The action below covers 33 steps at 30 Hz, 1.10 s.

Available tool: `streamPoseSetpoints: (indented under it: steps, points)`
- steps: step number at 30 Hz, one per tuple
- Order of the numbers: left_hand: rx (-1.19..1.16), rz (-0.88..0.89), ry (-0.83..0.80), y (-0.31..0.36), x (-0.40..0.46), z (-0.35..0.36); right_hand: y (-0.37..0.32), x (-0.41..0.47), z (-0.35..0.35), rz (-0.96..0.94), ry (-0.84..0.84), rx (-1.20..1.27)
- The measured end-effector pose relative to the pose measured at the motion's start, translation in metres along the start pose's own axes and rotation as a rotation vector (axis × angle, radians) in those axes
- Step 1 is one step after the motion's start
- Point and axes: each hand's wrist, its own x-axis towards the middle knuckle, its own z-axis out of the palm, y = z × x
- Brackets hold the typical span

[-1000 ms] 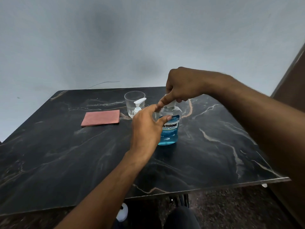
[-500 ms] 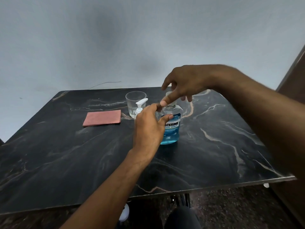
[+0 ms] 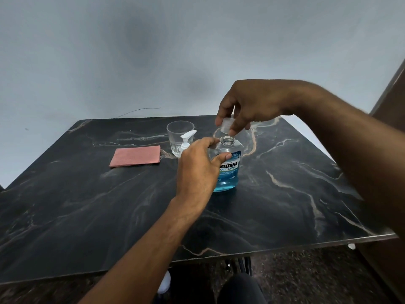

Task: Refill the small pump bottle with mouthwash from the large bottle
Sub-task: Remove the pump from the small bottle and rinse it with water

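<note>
The large mouthwash bottle (image 3: 229, 170), clear with blue liquid and a blue label, stands upright mid-table with its neck uncapped. My left hand (image 3: 197, 167) grips its left shoulder. My right hand (image 3: 247, 106) hovers just above the neck, pinching the clear cap (image 3: 226, 125) between thumb and fingers. The small pump bottle (image 3: 186, 142), with a white pump head, stands just left of the big bottle; my left hand hides its body.
A clear drinking glass (image 3: 178, 133) stands right behind the pump bottle. A pink folded cloth (image 3: 135, 159) lies flat to the left. The black marble table (image 3: 285, 194) ends near me at its front edge. A dark wooden panel (image 3: 392, 102) rises at the right.
My right hand has twisted the cap loose and lifted it off the big bottle's neck, which now stands uncapped. My left hand has kept its grip on the bottle.
</note>
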Motion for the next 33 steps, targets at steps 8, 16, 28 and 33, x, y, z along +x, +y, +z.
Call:
streamPoseSetpoints:
  steps: [8, 16, 28, 33]
  points:
    - [0.071, 0.042, -0.028, 0.002, 0.0, -0.005, 0.001, -0.004, 0.003, 0.022, 0.086, 0.083]
    - [0.129, 0.075, -0.033, 0.003, 0.001, -0.006, 0.006, -0.006, 0.004, 0.063, 0.141, 0.113]
    - [0.217, 0.129, -0.017, 0.003, 0.002, -0.006, 0.032, -0.027, 0.016, 0.067, 0.391, 0.605]
    - [0.246, 0.176, -0.004, 0.002, -0.002, -0.006, 0.05, -0.042, 0.058, 0.105, 0.535, 1.083]
